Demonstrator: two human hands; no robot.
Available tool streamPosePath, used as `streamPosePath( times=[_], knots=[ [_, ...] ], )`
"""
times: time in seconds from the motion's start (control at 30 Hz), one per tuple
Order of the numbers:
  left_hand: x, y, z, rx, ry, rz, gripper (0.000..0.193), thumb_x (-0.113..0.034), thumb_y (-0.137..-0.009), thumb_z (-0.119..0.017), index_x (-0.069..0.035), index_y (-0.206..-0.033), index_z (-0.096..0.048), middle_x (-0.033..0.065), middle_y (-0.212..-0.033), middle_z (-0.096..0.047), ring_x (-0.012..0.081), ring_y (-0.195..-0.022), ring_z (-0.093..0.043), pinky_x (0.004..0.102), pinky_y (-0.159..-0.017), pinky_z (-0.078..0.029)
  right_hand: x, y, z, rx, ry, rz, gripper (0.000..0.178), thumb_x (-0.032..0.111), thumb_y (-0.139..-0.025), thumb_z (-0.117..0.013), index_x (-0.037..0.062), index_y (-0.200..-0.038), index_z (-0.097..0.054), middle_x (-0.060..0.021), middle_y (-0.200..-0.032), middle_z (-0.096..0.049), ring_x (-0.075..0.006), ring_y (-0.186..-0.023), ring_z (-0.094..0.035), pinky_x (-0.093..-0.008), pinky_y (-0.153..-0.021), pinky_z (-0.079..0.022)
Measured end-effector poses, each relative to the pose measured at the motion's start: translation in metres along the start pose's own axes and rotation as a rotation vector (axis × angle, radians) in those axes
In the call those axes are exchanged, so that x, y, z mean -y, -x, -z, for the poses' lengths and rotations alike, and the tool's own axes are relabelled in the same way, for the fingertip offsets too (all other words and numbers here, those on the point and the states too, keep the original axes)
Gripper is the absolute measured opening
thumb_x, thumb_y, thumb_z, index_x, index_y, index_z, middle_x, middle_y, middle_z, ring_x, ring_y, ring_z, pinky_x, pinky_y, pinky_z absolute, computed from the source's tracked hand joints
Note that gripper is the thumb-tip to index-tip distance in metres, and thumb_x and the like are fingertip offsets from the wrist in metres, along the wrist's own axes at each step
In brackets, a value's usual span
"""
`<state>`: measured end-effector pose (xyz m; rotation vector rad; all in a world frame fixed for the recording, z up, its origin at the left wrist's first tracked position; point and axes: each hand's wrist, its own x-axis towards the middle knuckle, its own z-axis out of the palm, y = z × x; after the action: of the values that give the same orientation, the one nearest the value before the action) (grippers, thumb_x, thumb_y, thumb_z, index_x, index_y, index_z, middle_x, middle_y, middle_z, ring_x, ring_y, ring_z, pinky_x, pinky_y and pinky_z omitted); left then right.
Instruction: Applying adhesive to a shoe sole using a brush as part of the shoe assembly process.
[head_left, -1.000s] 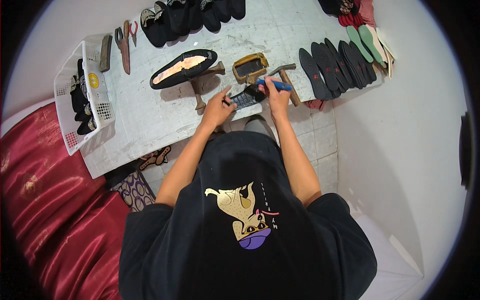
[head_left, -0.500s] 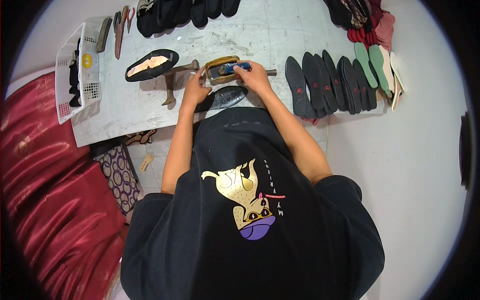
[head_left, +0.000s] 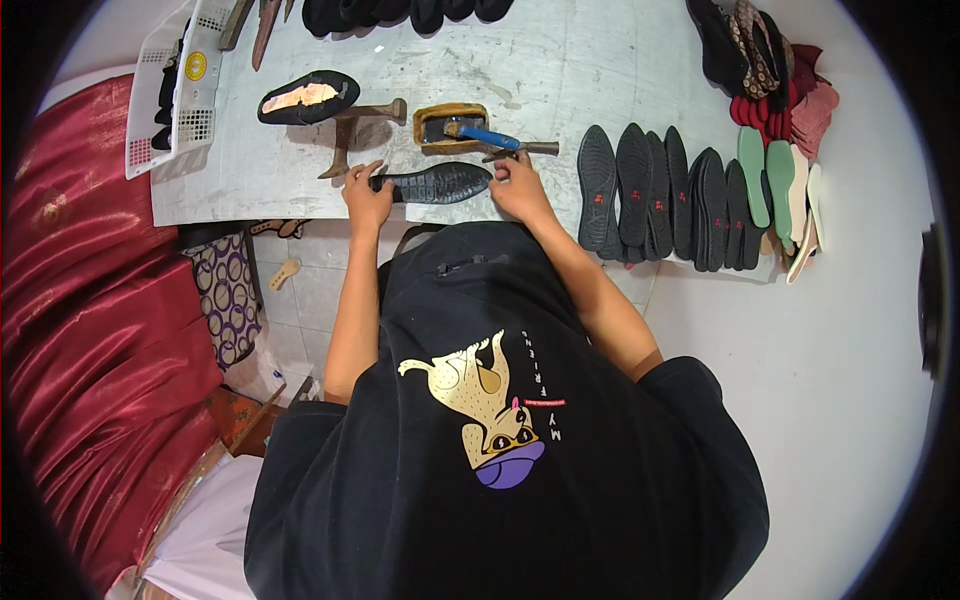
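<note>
A glossy black shoe sole lies near the table's front edge, between my two hands. My left hand has thumb and fingers closed about its left end. Beside the pointed right end is my right hand, thumb and forefinger apart, with nothing between them. A brush with a blue handle rests in a small yellow-rimmed tub just beyond the sole. Next to it lies a hammer-like tool, partly behind the brush handle and my fingers.
A cobbler's iron stand and a black shoe upper on a form occupy the left. Black soles and green insoles line the right edge. A white basket stands far left; dark shoes lie at the back.
My right hand has let go of the blue-handled brush, leaving it in the tub, and come down beside the sole. My left hand has moved from the tub to the sole's left end.
</note>
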<state>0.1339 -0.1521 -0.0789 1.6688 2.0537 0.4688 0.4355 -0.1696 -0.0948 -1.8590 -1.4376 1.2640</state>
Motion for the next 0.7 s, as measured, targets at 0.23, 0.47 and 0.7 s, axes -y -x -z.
streamPosePath(
  times=[0.23, 0.47, 0.7],
  knots=[
    [0.044, 0.005, -0.015, 0.098, 0.088, 0.215, 0.056, -0.015, -0.084, -0.077, -0.015, -0.139, -0.066, 0.0256, -0.141, -0.056, 0.0405, -0.132, -0.055, 0.0451, -0.113, -0.044, 0.014, 0.004, -0.011, -0.016, 0.201, 0.068, 0.046, 0.019, -0.081, -0.072, -0.0029, -0.121, -0.074, -0.0209, -0.111, -0.074, -0.0347, -0.112, -0.068, -0.0401, -0.105, -0.050],
    [0.024, -0.003, 0.019, 0.190, 0.804, 0.573, 0.038, -0.009, -0.099, -0.063, -0.002, -0.136, -0.067, 0.0093, -0.119, -0.069, 0.0141, -0.093, -0.063, 0.0281, -0.079, -0.052, -0.028, -0.002, -0.030, -0.033, -0.359, -0.265, 0.038, 0.011, -0.086, -0.065, -0.0005, -0.122, -0.074, -0.0220, -0.131, -0.065, -0.0265, -0.104, -0.071, -0.0366, -0.095, -0.057],
    [0.051, -0.015, 0.052, 0.602, 0.936, 0.542, 0.041, -0.003, -0.102, -0.060, -0.005, -0.143, -0.060, 0.0018, -0.111, -0.057, 0.0110, -0.083, -0.059, 0.0261, -0.079, -0.056, 0.046, 0.022, -0.031, -0.134, -0.863, -0.486, 0.037, -0.003, -0.090, -0.063, 0.0056, -0.126, -0.066, -0.0026, -0.103, -0.063, -0.0132, -0.090, -0.063, -0.0302, -0.076, -0.060]
  ],
)
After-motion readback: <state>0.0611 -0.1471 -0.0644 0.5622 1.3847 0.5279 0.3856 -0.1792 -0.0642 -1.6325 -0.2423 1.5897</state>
